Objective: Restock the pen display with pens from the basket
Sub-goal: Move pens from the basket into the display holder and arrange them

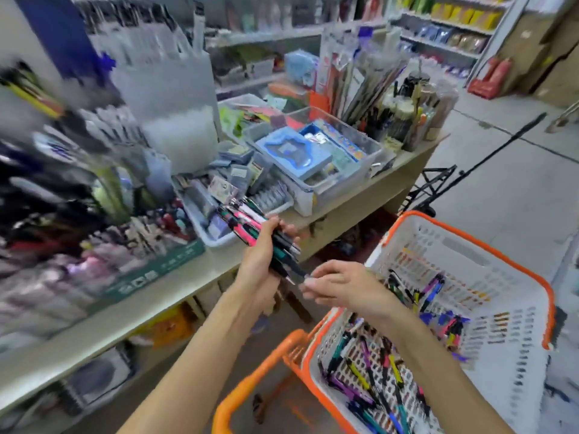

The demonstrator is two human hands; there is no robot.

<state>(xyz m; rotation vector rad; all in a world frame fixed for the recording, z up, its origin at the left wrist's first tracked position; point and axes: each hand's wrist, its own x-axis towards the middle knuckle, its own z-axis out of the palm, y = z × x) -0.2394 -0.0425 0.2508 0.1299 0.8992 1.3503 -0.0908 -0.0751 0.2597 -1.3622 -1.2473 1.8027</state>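
Note:
My left hand (261, 255) grips a bundle of pens (250, 225) with pink, green and black barrels, tips pointing down to the right. My right hand (338, 285) is just right of the pen tips, its fingers loosely curled toward them; whether it pinches a pen is blurred. Below it stands the white basket with an orange rim (488, 255), holding several loose pens (376, 380) in many colours. The pen display (62, 214) fills the left side of the shelf and is heavily motion-blurred.
A beige shelf counter (131, 308) runs from lower left to upper right, crowded with clear bins of stationery (316, 158) and upright tubes of brushes (404, 111). A black folding trolley (435, 186) stands behind the basket on the grey floor.

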